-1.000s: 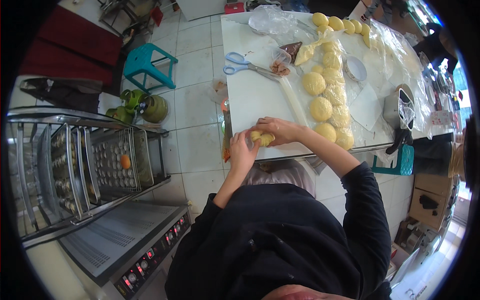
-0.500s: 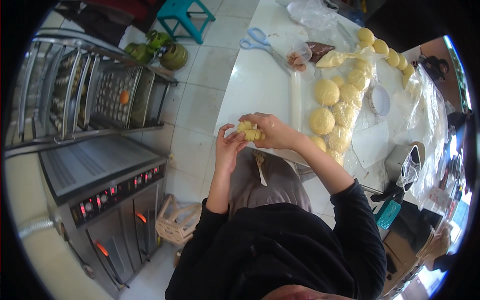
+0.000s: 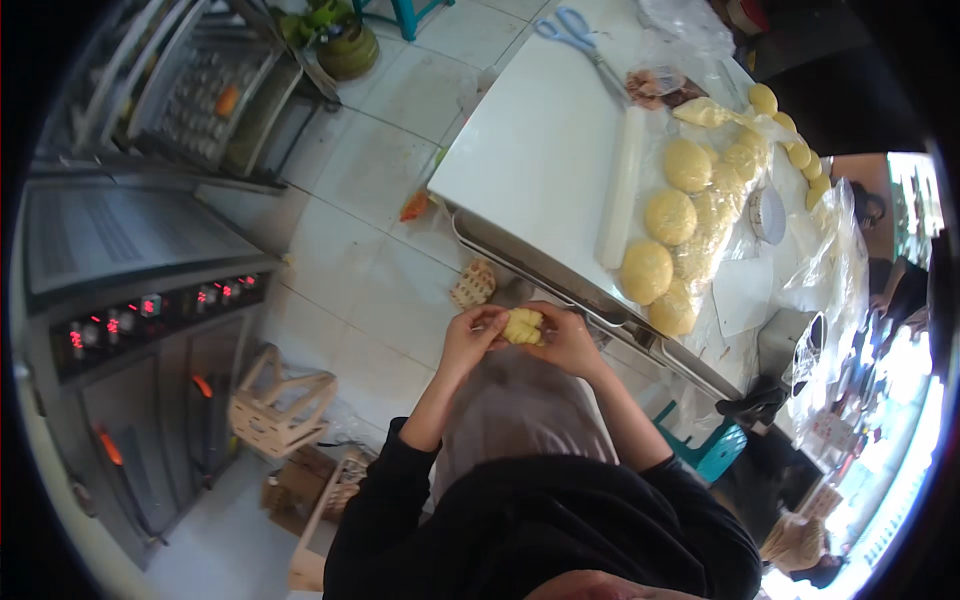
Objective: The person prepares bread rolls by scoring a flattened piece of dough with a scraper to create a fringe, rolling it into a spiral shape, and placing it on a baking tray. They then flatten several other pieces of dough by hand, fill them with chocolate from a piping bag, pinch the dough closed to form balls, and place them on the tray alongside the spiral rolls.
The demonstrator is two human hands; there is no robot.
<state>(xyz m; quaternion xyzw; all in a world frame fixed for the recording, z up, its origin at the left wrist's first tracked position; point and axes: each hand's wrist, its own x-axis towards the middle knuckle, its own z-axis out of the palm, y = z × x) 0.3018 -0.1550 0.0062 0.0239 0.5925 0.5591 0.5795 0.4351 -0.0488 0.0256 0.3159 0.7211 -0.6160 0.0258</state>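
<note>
A person in black sleeves holds a small piece of yellow dough (image 3: 522,326), ridged and twisted, in both bare hands. It is above the person's lap, just outside the table's near edge, nearer its left corner than its right. The left hand (image 3: 468,342) has its grip nearly closed, fingertips pinching the dough's left side. The right hand (image 3: 567,343) curls round the other side, its grip open only as wide as the piece.

On the white table (image 3: 540,150), a long pale bar (image 3: 622,190) points toward the near edge. Right of it, round yellow dough balls (image 3: 646,271) form rows running away from that edge, some under clear plastic (image 3: 712,225). Blue-handled scissors (image 3: 568,28) lie by the left edge, toward the far end, with a crumbly brown filling (image 3: 648,88) near their blades. A white fluted tin (image 3: 768,214) sits right of the balls.

On the person's left, a steel oven (image 3: 140,320) shows red lights; a wooden crate (image 3: 283,402) is beside it.
</note>
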